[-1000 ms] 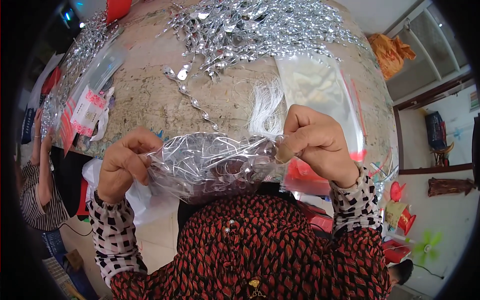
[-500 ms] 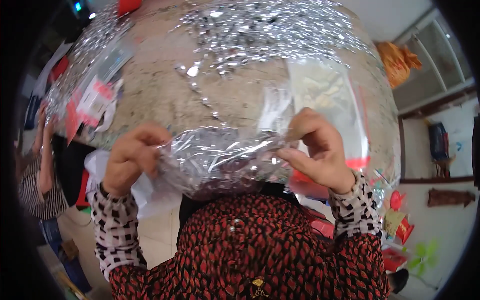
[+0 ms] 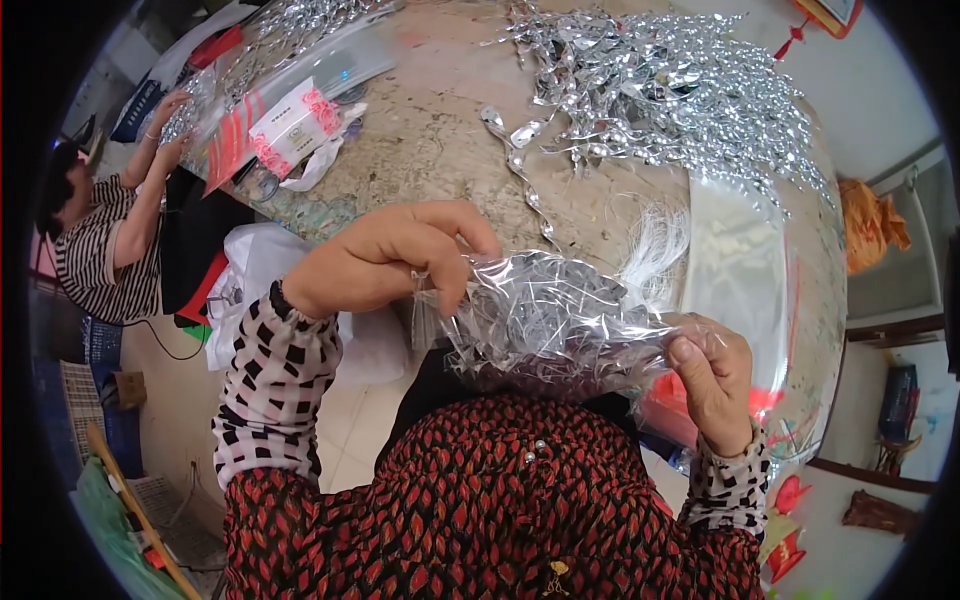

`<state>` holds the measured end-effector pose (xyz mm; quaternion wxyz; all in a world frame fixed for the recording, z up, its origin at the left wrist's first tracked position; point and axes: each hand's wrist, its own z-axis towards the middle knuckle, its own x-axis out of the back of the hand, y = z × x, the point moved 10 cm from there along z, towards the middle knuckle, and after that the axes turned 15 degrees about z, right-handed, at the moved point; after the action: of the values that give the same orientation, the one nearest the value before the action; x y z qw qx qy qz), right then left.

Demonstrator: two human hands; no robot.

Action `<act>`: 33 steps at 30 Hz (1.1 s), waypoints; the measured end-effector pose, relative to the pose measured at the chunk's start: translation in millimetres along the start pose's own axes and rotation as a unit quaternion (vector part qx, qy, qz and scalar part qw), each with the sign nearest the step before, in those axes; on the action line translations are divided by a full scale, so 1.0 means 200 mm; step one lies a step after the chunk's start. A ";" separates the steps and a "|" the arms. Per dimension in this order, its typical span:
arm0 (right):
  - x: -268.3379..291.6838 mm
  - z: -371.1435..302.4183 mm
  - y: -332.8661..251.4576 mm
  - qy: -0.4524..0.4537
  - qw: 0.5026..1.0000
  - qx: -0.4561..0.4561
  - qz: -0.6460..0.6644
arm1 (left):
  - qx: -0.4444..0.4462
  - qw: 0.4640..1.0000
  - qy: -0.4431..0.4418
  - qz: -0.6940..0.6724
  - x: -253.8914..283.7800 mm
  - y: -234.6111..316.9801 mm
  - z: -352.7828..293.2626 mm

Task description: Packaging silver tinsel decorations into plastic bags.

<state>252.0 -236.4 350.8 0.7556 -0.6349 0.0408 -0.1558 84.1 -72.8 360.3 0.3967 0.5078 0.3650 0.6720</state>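
A clear plastic bag [image 3: 560, 320] with crinkled silvery pieces inside is stretched sideways between my hands, just over the table's near edge. My left hand [image 3: 395, 255] pinches its left end between thumb and fingers. At the opposite end, my right hand [image 3: 712, 375] grips the plastic, thumb on top. Beyond the bag lies a twisted silver foil strand [image 3: 522, 165]. A bundle of fine white threads [image 3: 657, 250] rests behind its right part. Flat clear bags [image 3: 735, 260] with a red edge lie on the table beside my right hand.
A large heap of silver twisted strands [image 3: 670, 95] covers the far right of the worn table [image 3: 440, 120]. A pink-and-white packet [image 3: 295, 128] and clear sleeves [image 3: 330, 65] lie left. A co-worker in a striped shirt [image 3: 110, 250] handles strands there. A white plastic bag [image 3: 265, 290] hangs near my left forearm.
The view has turned left, so the table appears shifted right. Both hands still hold the bag; its right end now sits lower than its left.
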 end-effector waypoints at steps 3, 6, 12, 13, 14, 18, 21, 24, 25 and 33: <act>-0.01 -0.01 -0.01 -0.027 0.999 0.009 -0.030 | -0.022 0.998 -0.044 0.037 -0.01 0.03 0.01; -0.02 -0.02 -0.02 -0.035 0.998 -0.006 -0.058 | -0.064 0.991 -0.100 0.067 -0.02 0.06 0.02; -0.01 -0.03 -0.03 -0.015 0.998 0.004 -0.059 | -0.076 0.978 -0.154 0.117 -0.05 0.12 0.01; 0.00 -0.03 -0.03 -0.014 0.998 0.003 -0.059 | -0.038 0.979 -0.154 0.131 -0.05 0.10 0.01; 0.00 -0.04 -0.02 -0.021 0.998 -0.003 -0.054 | -0.039 0.979 -0.155 0.130 -0.04 0.11 0.01; -0.04 -0.02 -0.07 -0.016 0.999 0.033 -0.037 | -0.063 0.986 -0.107 0.113 -0.04 0.16 0.00; -0.03 -0.02 -0.04 -0.005 0.999 0.016 -0.036 | -0.040 0.988 -0.018 0.148 -0.03 0.11 -0.04; -0.01 -0.03 -0.03 -0.020 0.998 0.014 -0.056 | -0.001 0.988 0.140 0.071 -0.03 0.04 -0.10; -0.02 -0.03 -0.03 -0.020 0.998 0.013 -0.056 | 0.029 0.969 0.243 -0.035 0.02 -0.01 -0.14; -0.04 -0.03 -0.02 -0.008 0.999 0.046 0.014 | 0.176 0.930 0.299 -0.122 -0.09 -0.18 -0.26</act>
<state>243.0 -240.1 353.6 0.7864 -0.6001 0.0369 -0.1419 42.2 -78.9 309.5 0.2527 0.2964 0.6384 0.6639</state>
